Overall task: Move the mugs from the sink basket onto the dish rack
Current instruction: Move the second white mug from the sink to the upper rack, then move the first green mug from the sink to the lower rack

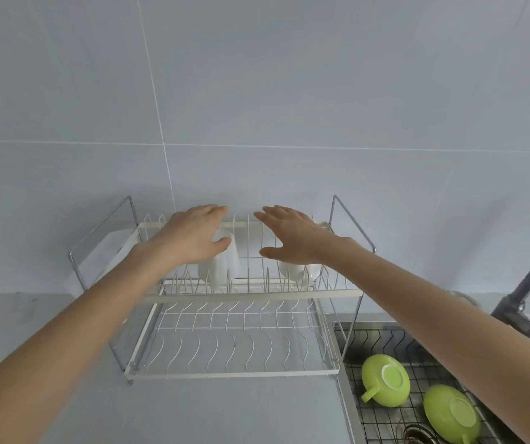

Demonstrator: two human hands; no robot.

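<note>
Nearest me, in the black wire sink basket (382,421) at lower right, two glossy lime-green ceramic mugs (385,379) lie upside down, round bases up. The nearer one (451,413) rests beside the drain; the other shows a stubby handle at its lower left. These are still mine to move.

Past them stands the two-tier cream-coated wire dish rack (225,334) with chrome side frames on the smooth grey counter. Its lower tier of wavy wires is bare.

On the upper tier, among thin upright prongs, sit two smooth white ceramic mugs (222,267); the second (295,269) is to the right. My left hand (193,238) hovers over the first, fingers spread, thumb just at its rim, gripping nothing that I can see. My right hand (292,237) is likewise splayed and empty above the other.

I judge I am at the letting-go of this pair. Next I must reach down right for the green ones; glazed and rounded, they want a firm pinch at handle or rim.
</note>
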